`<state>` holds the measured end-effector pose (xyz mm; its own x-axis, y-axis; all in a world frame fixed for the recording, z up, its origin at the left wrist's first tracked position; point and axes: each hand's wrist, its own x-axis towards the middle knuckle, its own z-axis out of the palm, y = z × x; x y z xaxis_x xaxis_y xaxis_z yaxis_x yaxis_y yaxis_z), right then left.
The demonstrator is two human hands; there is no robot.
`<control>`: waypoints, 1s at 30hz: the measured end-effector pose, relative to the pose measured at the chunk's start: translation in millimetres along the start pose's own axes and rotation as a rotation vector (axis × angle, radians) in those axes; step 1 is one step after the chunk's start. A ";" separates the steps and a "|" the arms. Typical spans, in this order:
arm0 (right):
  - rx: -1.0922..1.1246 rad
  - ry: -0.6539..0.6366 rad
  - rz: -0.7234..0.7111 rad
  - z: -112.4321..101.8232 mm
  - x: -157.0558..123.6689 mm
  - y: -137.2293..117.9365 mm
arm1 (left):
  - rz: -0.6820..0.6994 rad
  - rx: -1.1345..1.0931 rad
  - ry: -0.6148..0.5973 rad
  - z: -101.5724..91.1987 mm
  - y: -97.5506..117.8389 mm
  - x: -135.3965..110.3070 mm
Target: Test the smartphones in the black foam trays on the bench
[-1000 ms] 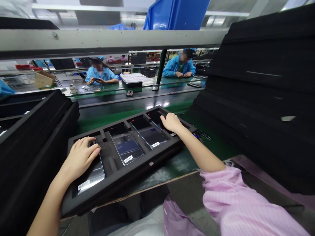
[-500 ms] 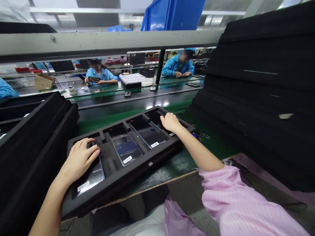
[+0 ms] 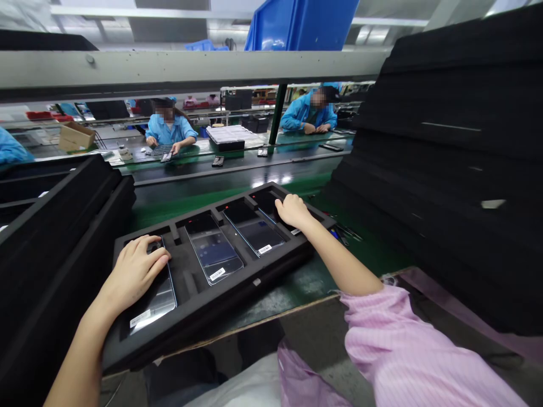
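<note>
A black foam tray (image 3: 237,282) lies on the green tabletop (image 3: 297,288), holding four phones. The left hand (image 3: 134,271) rests flat, fingers released, on the tray's leftmost phone (image 3: 156,299). The right hand (image 3: 292,210) presses the tray's rightmost phone (image 3: 271,213), fingers curled, grasping nothing.

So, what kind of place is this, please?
Most likely a phone assembly line in a factory. A black foam tray holds phones in slots, a long green conveyor bench runs across, and people in blue coats work opposite.
</note>
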<state>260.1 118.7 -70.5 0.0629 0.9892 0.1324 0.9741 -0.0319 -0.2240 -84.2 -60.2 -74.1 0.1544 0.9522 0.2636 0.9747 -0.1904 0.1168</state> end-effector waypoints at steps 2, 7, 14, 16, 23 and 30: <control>0.000 -0.003 0.001 0.1 0.4 0.2 | -0.009 -0.003 -0.012 -0.8 1.0 -0.1; -0.002 0.000 -0.002 0.0 0.6 0.2 | -0.017 0.002 -0.014 -2.2 2.8 0.6; -0.009 0.012 -0.005 -0.4 -0.8 -0.9 | -0.026 0.033 -0.021 -2.0 2.7 -0.5; -0.009 0.012 -0.006 -0.3 -1.0 -0.8 | -0.028 0.038 -0.028 -1.9 2.4 -0.8; -0.011 0.014 -0.012 0.7 0.8 0.8 | -0.022 0.029 -0.032 -0.4 0.4 0.1; -0.023 0.021 -0.019 0.8 1.0 1.3 | -0.028 0.014 -0.023 0.8 -0.8 -0.6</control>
<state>261.2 119.7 -71.4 0.0489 0.9865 0.1566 0.9799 -0.0170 -0.1987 -84.9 -60.5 -75.1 0.1301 0.9624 0.2384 0.9809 -0.1600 0.1104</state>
